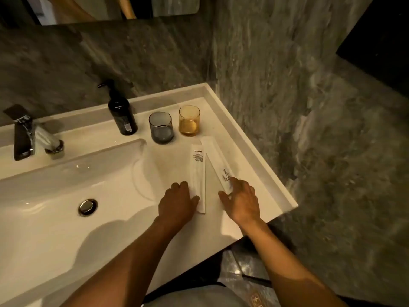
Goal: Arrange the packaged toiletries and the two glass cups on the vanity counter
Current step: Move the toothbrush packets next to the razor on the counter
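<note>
Two long white toiletry packets lie on the white vanity counter (261, 173), right of the basin. The left packet (198, 171) runs straight away from me; my left hand (177, 201) rests on its near end, fingers flat. The right packet (218, 160) is angled, its far end touching the left one. My right hand (240, 199) presses its near end with spread fingers. Behind the packets stand a grey glass cup (161, 127) and an amber glass cup (189, 120), side by side and upright.
A dark pump bottle (121, 111) stands left of the cups. A chrome faucet (33, 136) overhangs the basin (66, 218) with its drain (87, 206). Marble walls close the back and right. The counter's front right corner (292, 203) is near my right hand.
</note>
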